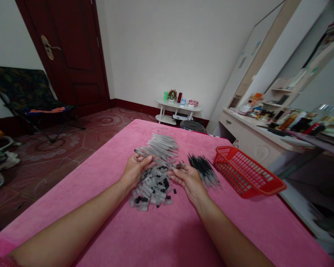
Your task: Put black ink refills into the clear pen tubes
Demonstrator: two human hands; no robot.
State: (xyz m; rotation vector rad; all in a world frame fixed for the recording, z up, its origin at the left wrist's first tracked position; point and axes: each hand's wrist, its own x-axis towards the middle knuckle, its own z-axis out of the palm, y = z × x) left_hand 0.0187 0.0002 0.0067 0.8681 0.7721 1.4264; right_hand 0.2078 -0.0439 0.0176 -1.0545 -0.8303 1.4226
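My left hand [135,168] is closed around a clear grey pen barrel [144,153] that points toward the far pile of barrels [163,145]. My right hand [188,178] pinches a small dark piece [179,166] at its fingertips, close to the barrel's near end. Between and below the hands lies a heap of grey and black pen caps [153,187]. A bunch of black pen refills [203,170] lies just right of my right hand. All rest on a pink cloth [161,237].
A red plastic basket [246,172] sits at the right edge of the cloth. Beyond are a dresser with bottles [256,129], a small white table [178,109], a folding chair [30,100] and a dark red door [69,52].
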